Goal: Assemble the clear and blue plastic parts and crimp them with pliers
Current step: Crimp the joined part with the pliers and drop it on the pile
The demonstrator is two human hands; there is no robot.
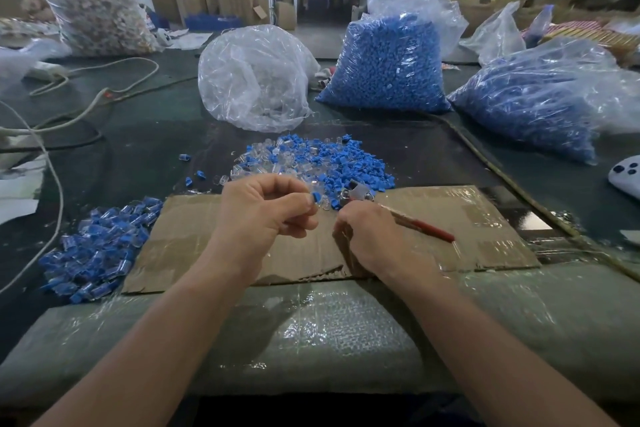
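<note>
Item, far left: a white cable (52,163) loops over the table (145,149), well apart from the work. Item: finished pile (100,246) of joined pieces, touching the cardboard's left edge, we judge so that a done piece drops off with a short sideways move. Item: left hand (263,211), raised over the cardboard (467,229), its grip pinching a blue part (315,198) at the fingertips with a clear part (324,203) just beside it; whether the two are seated we cannot tell. Item: loose pile (311,163) of blue and clear parts, just beyond both hands, near enough to pick from without reaching. Item: pliers (358,191), head turned toward the held part, red handle (429,229) trailing right. Item: right hand (374,236), its grip curled round the pliers close behind the head, low on the cardboard. Open room: bare cardboard to the right of the handle and in front of the wrists; the padded near edge (329,333) carries the forearms. Item, behind and right: clear bag (256,80) and two blue bags (391,66), walling the far side.
</note>
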